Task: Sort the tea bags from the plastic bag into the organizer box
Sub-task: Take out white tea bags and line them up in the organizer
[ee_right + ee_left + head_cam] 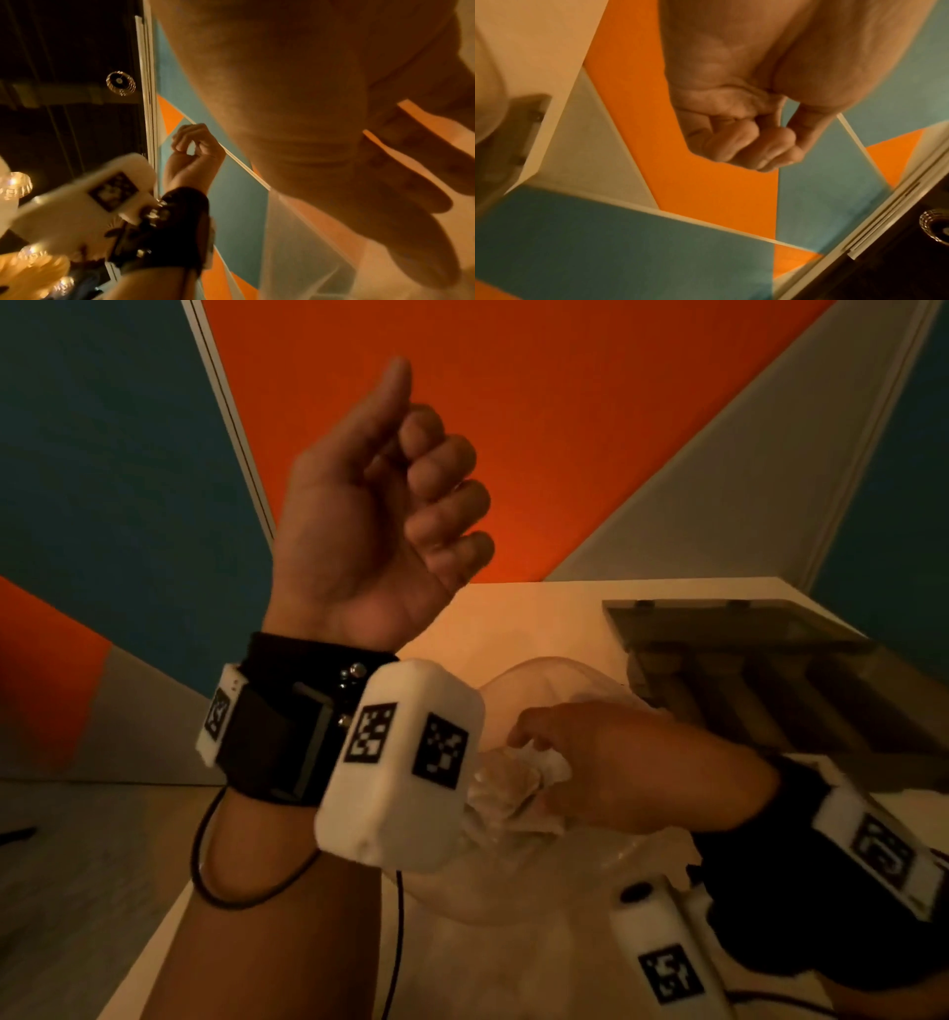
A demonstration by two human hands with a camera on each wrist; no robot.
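A clear plastic bag [544,680] lies on the white table [513,618], with a pile of pale crumpled tea bags [508,783] inside it. My right hand [544,762] reaches down into the bag and its fingertips touch the pile. In the right wrist view its fingers [411,182] are stretched out over translucent plastic [295,253] and grip nothing that I can see. My left hand [411,469] is raised high above the table with its fingers [744,142] curled into the palm and nothing in it. The grey organizer box [770,690] stands at the back right with its lid [719,618] open.
Orange and teal wall panels [462,377] rise behind the table. The table's left edge [154,942] runs diagonally, with grey floor [77,865] beyond it. White marker-tagged camera units [405,762] sit on both wrists, and a black cable [205,865] loops from the left one.
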